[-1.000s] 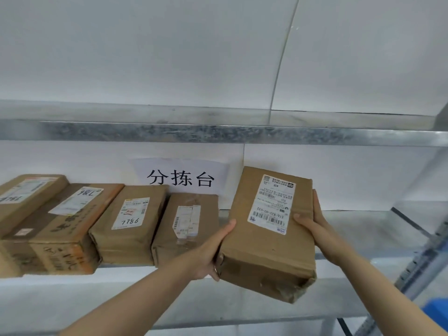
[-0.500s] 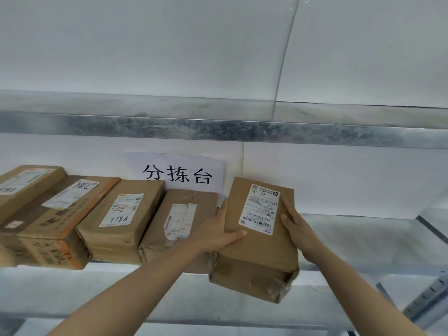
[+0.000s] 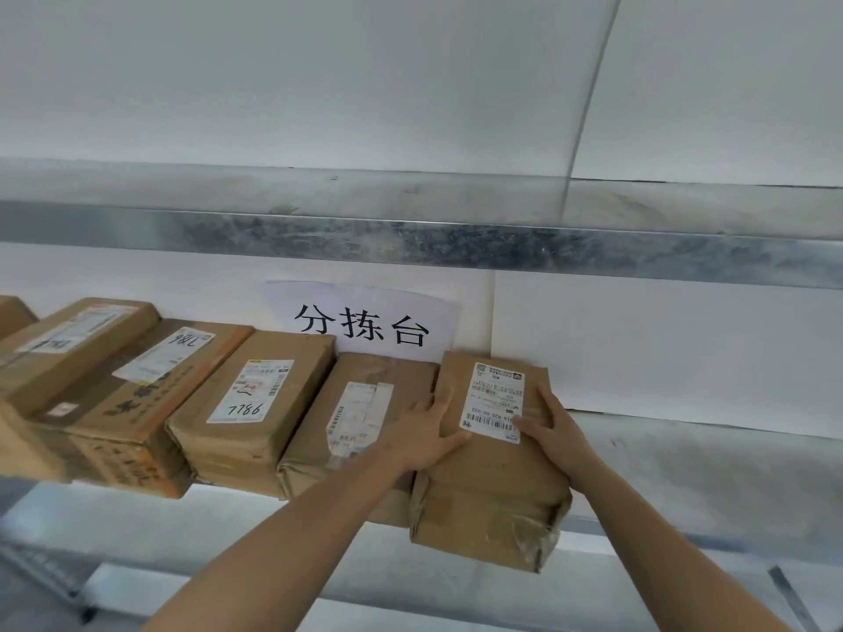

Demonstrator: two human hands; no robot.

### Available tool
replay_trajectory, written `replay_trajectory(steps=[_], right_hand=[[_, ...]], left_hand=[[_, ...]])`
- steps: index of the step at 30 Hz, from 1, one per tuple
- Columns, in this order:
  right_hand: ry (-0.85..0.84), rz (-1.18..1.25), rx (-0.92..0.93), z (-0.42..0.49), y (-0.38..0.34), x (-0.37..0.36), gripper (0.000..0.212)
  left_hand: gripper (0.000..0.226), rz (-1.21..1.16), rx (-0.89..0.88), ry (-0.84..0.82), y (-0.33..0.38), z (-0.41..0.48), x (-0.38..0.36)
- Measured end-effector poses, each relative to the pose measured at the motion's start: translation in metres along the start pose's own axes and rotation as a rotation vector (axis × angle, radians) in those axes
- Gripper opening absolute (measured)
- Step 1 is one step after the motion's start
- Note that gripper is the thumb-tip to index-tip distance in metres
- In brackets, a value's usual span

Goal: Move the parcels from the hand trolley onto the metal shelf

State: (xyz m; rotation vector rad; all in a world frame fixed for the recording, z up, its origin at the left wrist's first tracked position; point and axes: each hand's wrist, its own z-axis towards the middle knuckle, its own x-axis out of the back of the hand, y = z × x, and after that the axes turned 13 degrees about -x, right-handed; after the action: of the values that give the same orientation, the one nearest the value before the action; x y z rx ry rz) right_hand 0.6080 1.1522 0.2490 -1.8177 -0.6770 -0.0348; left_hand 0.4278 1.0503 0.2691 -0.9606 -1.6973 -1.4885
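Note:
A brown paper-wrapped parcel (image 3: pixel 495 481) with a white shipping label lies on the metal shelf (image 3: pixel 684 467), at the right end of a row of parcels, its back against the wall. My left hand (image 3: pixel 426 433) lies flat on its top left edge with straight fingers. My right hand (image 3: pixel 554 431) presses flat on its top right, the thumb over the label's lower corner. The hand trolley is out of view.
Several other brown parcels (image 3: pixel 255 403) stand side by side to the left on the same shelf. A paper sign (image 3: pixel 365 321) with black characters hangs on the wall behind. An upper shelf beam (image 3: pixel 456 244) runs overhead. Bare shelf surface lies to the right.
The parcel went from held tilted in the air to lying on the shelf, pushed back to the wall beside the row. Both hands shifted from its sides onto its top.

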Motion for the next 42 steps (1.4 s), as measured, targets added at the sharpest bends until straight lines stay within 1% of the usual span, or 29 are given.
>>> replay_trajectory(steps=[2, 8, 10, 12, 14, 16, 18, 20, 22, 25, 30, 35, 38, 42], right_hand=[[0.013, -0.021, -0.001, 0.006, -0.002, -0.002, 0.073], [0.026, -0.059, -0.01, 0.021, -0.006, -0.005, 0.073], [0.048, -0.113, 0.001, 0.024, -0.007, -0.006, 0.073], [0.077, -0.23, 0.023, 0.025, -0.008, -0.006, 0.071], [0.097, -0.382, 0.035, 0.024, -0.01, -0.006, 0.066], [0.139, -0.537, 0.05, 0.021, -0.015, -0.008, 0.058], [0.21, -0.673, 0.094, 0.016, -0.021, -0.012, 0.05], [0.262, -0.766, 0.141, 0.011, -0.025, -0.017, 0.043], [0.279, -0.839, 0.167, 0.006, -0.029, -0.024, 0.039], [0.281, -0.9, 0.217, -0.003, -0.037, -0.039, 0.044], [0.225, -0.855, 0.318, -0.019, -0.062, -0.083, 0.046], [0.095, -0.796, 0.509, -0.047, -0.094, -0.146, 0.045], [0.017, -0.758, 0.597, -0.068, -0.115, -0.196, 0.054], [-0.163, -0.696, 0.656, -0.104, -0.139, -0.271, 0.066]], left_hand=[[0.075, 0.004, 0.029, -0.029, -0.008, 0.007, -0.003], [0.068, -0.017, 0.056, -0.027, -0.019, 0.021, -0.006], [0.067, -0.013, 0.062, -0.028, -0.021, 0.023, -0.007], [0.068, 0.0, 0.065, -0.005, -0.02, 0.022, -0.007], [0.069, 0.031, 0.053, 0.063, -0.015, 0.019, -0.007], [0.066, 0.071, 0.033, 0.134, -0.009, 0.012, -0.006], [0.062, 0.118, 0.028, 0.171, -0.006, 0.001, -0.004], [0.059, 0.18, 0.04, 0.185, -0.01, -0.011, 0.0], [0.055, 0.255, 0.069, 0.188, -0.02, -0.025, 0.006], [0.052, 0.303, 0.101, 0.199, -0.045, -0.052, 0.016], [0.049, 0.281, 0.213, 0.255, -0.087, -0.097, 0.03], [0.044, 0.349, 0.145, 0.355, -0.113, -0.148, 0.051], [0.048, 0.366, 0.114, 0.412, -0.138, -0.186, 0.062], [0.051, 0.328, 0.194, 0.543, -0.18, -0.241, 0.076]])
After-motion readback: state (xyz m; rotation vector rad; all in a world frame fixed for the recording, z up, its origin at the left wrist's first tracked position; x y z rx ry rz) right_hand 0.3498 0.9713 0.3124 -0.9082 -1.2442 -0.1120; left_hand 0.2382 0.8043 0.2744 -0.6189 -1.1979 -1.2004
